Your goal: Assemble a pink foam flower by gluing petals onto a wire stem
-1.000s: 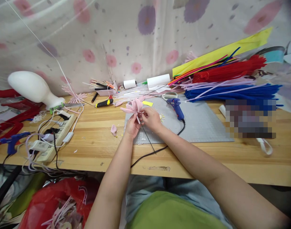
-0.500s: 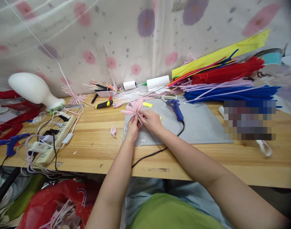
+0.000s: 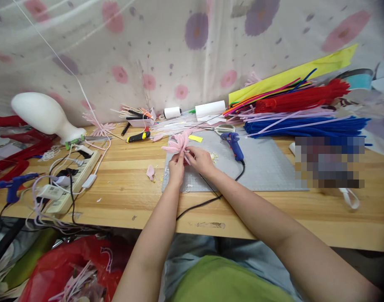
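A pink pipe-cleaner flower [image 3: 179, 143] with several fuzzy petals is held between both hands over the left part of the grey cutting mat [image 3: 264, 167]. My left hand [image 3: 176, 167] pinches its base from below. On the other side, the fingers of my right hand [image 3: 200, 160] close on the flower's base and lower petals. A thin dark stem [image 3: 210, 184] slants down from the flower toward the lower right. Just beyond my right hand lie small yellow-tipped bits [image 3: 214, 157]. The blue glue gun [image 3: 233, 144] rests farther right on the mat.
Scissors [image 3: 225, 128], a yellow-black utility knife [image 3: 138, 136] and a yellow strip [image 3: 195, 138] lie behind the hands. Blue pipe cleaners [image 3: 305, 126] are bundled at back right. A loose pink petal [image 3: 150, 172] lies left of the mat. The power strip [image 3: 74, 182] and white mannequin head [image 3: 44, 113] stand left.
The flower has turned slightly in my hands, and its dark stem now points farther right. My left hand has come a little more upright. The whole view has shifted slightly.
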{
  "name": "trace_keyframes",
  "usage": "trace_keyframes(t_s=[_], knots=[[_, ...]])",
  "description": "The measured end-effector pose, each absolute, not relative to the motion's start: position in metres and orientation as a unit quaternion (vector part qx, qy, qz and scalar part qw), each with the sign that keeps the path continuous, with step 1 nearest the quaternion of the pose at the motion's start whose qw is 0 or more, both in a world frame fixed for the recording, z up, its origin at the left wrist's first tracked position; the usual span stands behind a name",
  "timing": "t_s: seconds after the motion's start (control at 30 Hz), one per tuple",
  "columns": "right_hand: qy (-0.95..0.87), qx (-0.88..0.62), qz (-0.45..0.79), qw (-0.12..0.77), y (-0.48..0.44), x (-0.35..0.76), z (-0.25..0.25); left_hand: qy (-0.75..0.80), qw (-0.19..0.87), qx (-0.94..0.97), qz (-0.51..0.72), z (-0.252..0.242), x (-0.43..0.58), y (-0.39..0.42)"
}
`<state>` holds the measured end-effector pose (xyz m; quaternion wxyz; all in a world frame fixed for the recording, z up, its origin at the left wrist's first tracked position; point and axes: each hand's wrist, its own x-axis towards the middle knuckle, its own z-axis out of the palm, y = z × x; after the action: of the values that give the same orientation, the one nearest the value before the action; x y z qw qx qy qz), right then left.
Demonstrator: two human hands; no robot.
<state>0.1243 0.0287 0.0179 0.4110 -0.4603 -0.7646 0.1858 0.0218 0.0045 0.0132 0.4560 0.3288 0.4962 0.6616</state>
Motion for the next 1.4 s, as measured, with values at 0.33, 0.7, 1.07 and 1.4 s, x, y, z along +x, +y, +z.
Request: trace_keyframes(t_s=[0.33, 0.7, 1.07, 1.4], knots=[[-0.724, -0.448, 0.274, 0.447, 0.028, 0.125, 0.013, 0.519, 0.434, 0.230, 0.700, 0.021, 0.019, 0.008], [-0.654, -0.472, 0.314, 0.500, 0.031, 0.130, 0.010, 0.418, 0.561, 0.151, 0.698, 0.035, 0.020, 0.003], [-0.645, -0.475, 0.287, 0.525, 0.031, 0.133, 0.004, 0.413, 0.587, 0.163, 0.677, 0.029, 0.015, 0.007], [-0.549, -0.439, 0.424, 0.571, 0.041, 0.133, -0.003, 0.367, 0.639, 0.094, 0.670, 0.046, 0.011, 0.005]])
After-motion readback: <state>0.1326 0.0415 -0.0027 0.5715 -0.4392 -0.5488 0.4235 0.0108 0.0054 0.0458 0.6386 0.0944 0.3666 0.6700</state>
